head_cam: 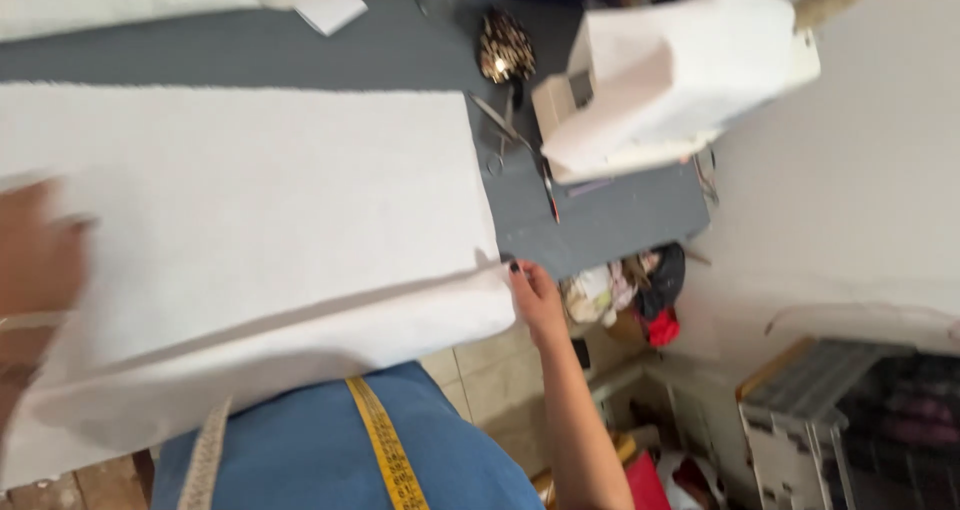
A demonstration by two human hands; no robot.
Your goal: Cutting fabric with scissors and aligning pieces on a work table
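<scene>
I see my right hand [535, 295] out past my hip, the arm running up from the lower middle of the frame, bare to the elbow and nearly straight. The wrist is level, the palm turned inward, fingers curled and pinched shut, dark polish showing on one nail. My left hand [38, 255] sits at the far left edge, blurred, raised about as high as the right. Its fingers look bunched and closed, though the blur hides just how they lie. The two hands are well apart, arms spread wide.
</scene>
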